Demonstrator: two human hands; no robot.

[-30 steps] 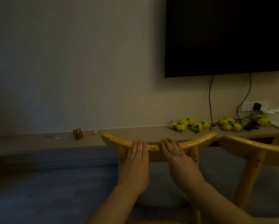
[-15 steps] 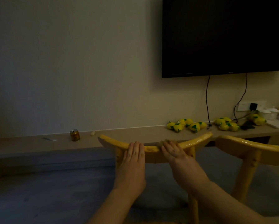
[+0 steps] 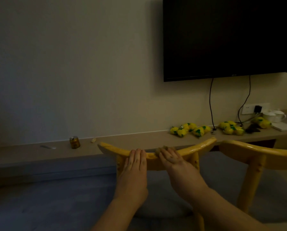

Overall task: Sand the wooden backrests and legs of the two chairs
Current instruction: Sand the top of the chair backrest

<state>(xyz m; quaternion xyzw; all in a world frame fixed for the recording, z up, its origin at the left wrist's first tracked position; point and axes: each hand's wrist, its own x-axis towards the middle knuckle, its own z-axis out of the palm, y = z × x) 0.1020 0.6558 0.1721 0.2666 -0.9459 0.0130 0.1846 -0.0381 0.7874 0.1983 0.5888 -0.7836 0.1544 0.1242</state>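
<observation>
Left hand (image 3: 136, 161) lies flat, fingers straight, on the backrest (image 3: 196, 150); right hand (image 3: 170, 158), at its 3 o'clock, presses sandpaper (image 3: 161, 149) with extended fingers.

My left hand (image 3: 134, 165) and right hand (image 3: 172, 161) rest side by side on the near backrest (image 3: 194, 150) — second backrest (image 3: 256, 153) right, shelf (image 3: 139, 139) behind, can (image 3: 74, 142) on it.
</observation>
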